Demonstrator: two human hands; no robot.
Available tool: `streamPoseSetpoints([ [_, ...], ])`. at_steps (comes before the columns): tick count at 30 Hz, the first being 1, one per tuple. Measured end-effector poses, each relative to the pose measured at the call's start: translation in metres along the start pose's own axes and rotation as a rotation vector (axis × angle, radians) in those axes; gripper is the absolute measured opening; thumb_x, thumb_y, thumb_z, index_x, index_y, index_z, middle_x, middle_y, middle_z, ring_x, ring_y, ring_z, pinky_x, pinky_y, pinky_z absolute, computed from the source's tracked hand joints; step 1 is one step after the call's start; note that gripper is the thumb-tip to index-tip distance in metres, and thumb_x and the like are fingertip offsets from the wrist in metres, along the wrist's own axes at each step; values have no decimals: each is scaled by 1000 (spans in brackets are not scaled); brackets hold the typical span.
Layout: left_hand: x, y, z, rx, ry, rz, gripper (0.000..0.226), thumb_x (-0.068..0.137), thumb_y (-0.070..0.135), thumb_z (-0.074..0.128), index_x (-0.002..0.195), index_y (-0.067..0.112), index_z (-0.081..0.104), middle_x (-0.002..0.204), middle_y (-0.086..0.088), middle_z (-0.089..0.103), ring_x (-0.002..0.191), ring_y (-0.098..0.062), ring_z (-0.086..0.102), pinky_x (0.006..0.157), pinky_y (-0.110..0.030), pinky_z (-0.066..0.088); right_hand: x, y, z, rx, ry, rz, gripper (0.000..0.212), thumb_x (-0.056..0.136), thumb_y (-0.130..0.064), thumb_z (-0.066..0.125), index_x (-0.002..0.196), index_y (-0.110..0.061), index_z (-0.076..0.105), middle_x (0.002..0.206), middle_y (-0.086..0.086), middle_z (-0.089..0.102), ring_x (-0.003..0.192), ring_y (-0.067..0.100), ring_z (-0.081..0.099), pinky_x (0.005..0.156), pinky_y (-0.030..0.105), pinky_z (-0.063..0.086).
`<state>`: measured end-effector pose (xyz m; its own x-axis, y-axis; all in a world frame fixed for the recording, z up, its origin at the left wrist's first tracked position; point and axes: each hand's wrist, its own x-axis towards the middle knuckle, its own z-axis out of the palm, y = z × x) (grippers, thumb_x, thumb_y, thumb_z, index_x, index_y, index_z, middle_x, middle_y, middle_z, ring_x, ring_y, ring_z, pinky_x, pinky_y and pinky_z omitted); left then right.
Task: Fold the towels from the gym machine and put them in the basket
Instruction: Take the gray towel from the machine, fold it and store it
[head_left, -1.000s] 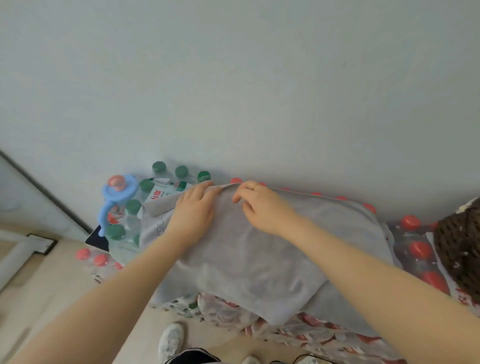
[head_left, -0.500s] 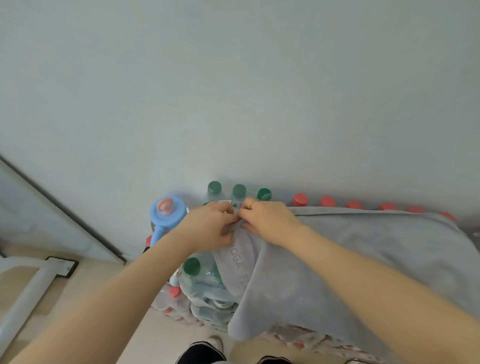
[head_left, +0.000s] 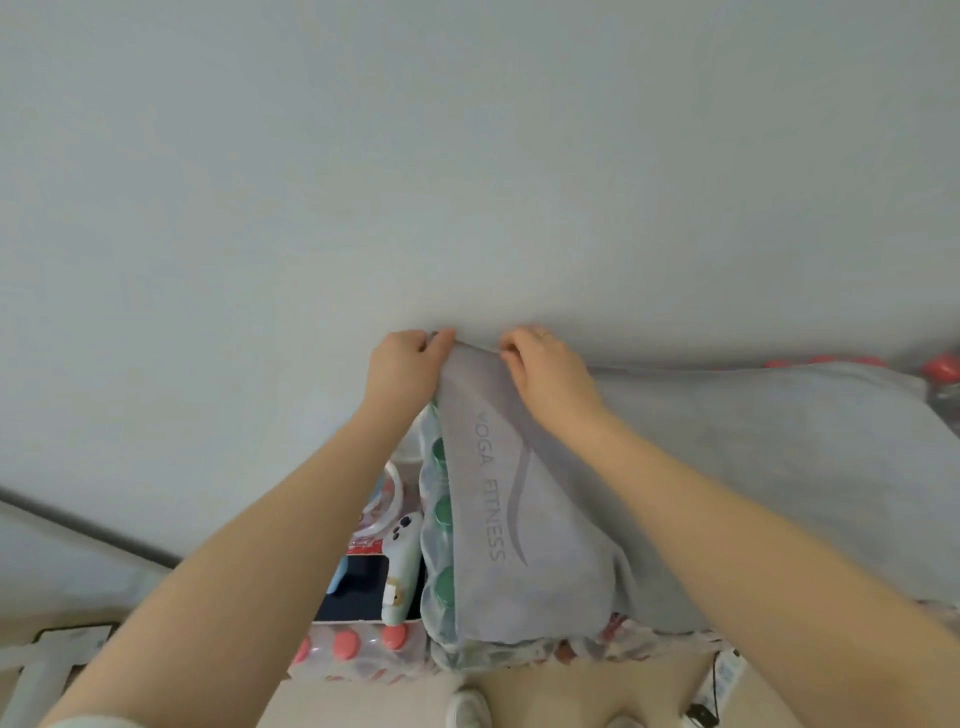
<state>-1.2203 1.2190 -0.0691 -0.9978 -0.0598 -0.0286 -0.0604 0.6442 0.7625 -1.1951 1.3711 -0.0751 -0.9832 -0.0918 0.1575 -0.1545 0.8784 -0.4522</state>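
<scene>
Pinching the far edge of a grey towel (head_left: 727, 467) against a pale wall (head_left: 467, 156), a person works with both bare hands close together at the middle of the scene. The left hand (head_left: 402, 366) has its fingers curled over the towel's far left corner, thumb and fingers clamped on the cloth; the right hand (head_left: 545, 374), with a ring (head_left: 543, 335) on one finger, grips the same edge just to the right, fingers bent and closed on the fabric. A folded-over flap of the towel falls toward the near side between the two forearms and shows the printed words "YOGA FITNESS" with a curved line beside them. The rest of the towel spreads to the right, draped over shrink-wrapped packs of bottles; red bottle caps (head_left: 940, 366) peek out past its far right edge. Green-capped bottles (head_left: 441, 512) in clear wrap sit just left of the flap, partly covered by it. Further left lie a pale green game controller (head_left: 402, 566) and a dark flat object (head_left: 358, 587), possibly a tablet, though the forearm hides much of it. Pink-capped bottles (head_left: 345, 647) stand near the floor below them. A white shoe (head_left: 467, 709) shows at the near edge.
</scene>
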Motion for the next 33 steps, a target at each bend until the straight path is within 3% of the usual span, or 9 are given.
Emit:
streamPoseSetpoints([
  [3, -9, -20, 5, -35, -37, -102, 19, 93, 25, 48, 95, 7, 55, 87, -13, 62, 88, -29, 60, 74, -31, 41, -12, 0, 13, 46, -150, -33, 40, 91, -10, 49, 131, -8, 45, 142, 12, 36, 117, 31, 49, 95, 36, 41],
  [5, -28, -29, 8, -36, -50, -161, 27, 93, 25, 48, 112, 5, 48, 83, -4, 59, 87, -27, 57, 70, -29, 40, -28, 3, 18, -9, -209, -88, 42, 92, -15, 49, 133, -8, 45, 150, 12, 27, 126, 31, 44, 104, 37, 36],
  [8, -61, -39, 11, -51, -85, -204, 18, 94, 28, 44, 95, 11, 48, 69, -2, 51, 65, -20, 48, 55, -27, 34, -63, 8, 14, -135, -260, -168, 58, 91, -43, 32, 139, -11, 40, 154, 11, 20, 139, 29, 26, 115, 39, 15],
  [10, -83, -47, 13, -66, -129, -235, 26, 95, 31, 41, 80, 10, 46, 72, -9, 49, 64, -20, 44, 58, -28, 34, -88, 11, 12, -222, -360, -207, 78, 82, -60, 10, 147, -18, 23, 158, 5, 6, 145, 22, 8, 116, 40, 0],
  [15, -146, -50, 21, -174, -76, -341, 40, 94, 39, 41, 64, 13, 35, 62, -3, 39, 58, -17, 36, 58, -30, 32, -131, 21, 16, -284, -489, -223, 87, 72, -66, -4, 148, -24, -5, 157, -1, -13, 145, 16, -9, 116, 39, -6],
  [20, -209, -53, 33, -271, 63, -375, 39, 92, 38, 49, 63, 15, 35, 61, 3, 36, 55, -12, 33, 52, -25, 28, -167, 28, 8, -137, -145, -61, 63, 93, -46, 20, 145, -10, 23, 156, 9, 14, 143, 24, 14, 116, 40, 9],
  [22, -227, -55, 42, -294, 79, -413, 32, 90, 35, 53, 67, 16, 41, 64, 3, 40, 57, -12, 37, 53, -24, 30, -180, 33, 8, -124, -220, -55, 54, 98, -37, 32, 145, -10, 23, 156, 8, 13, 143, 23, 13, 116, 37, 10],
  [26, -244, -46, 66, -358, 55, -453, 27, 89, 34, 57, 93, 8, 52, 77, 3, 49, 69, -11, 46, 65, -25, 36, -190, 33, 10, -168, -359, -74, 66, 96, -46, 31, 149, -15, 5, 158, 4, -6, 145, 20, -5, 117, 35, 1],
  [33, -253, -31, 81, -528, 241, -509, 28, 88, 24, 60, 103, 17, 37, 77, 4, 48, 68, -8, 49, 64, -24, 38, -201, 14, 18, -309, -368, -136, 71, 95, -53, 27, 148, -21, -7, 156, 0, -19, 143, 22, -19, 113, 45, -12],
])
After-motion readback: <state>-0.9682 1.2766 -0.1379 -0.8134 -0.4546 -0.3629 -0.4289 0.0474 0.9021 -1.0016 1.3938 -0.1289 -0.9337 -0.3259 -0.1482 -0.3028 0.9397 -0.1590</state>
